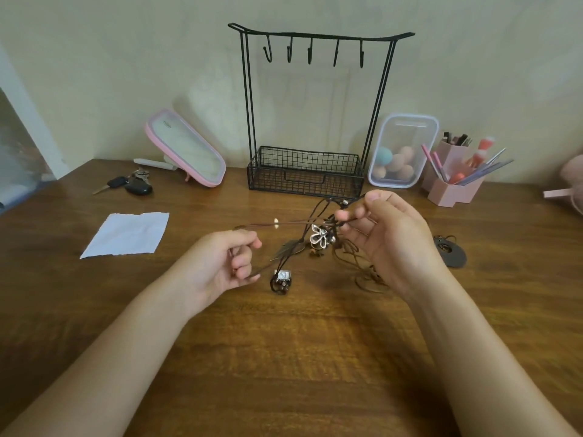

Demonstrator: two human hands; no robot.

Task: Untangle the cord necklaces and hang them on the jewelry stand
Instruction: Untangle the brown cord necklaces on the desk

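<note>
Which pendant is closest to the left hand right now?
The small square silver-faced pendant, just right of the left hand. The silver flower pendant hangs in the cords nearer the right hand; the dark round disc lies beyond it.

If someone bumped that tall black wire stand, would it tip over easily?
Probably fairly steady: the jewelry stand has a wide basket base. Its thin wire looks light, though, so a push up near the hooks might rock or slide it.

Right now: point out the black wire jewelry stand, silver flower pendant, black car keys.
black wire jewelry stand (pixel 304 179), head view, front wall of its basket.
silver flower pendant (pixel 318 237), head view, centre of the petals.
black car keys (pixel 138 186), head view, larger fob.
</note>
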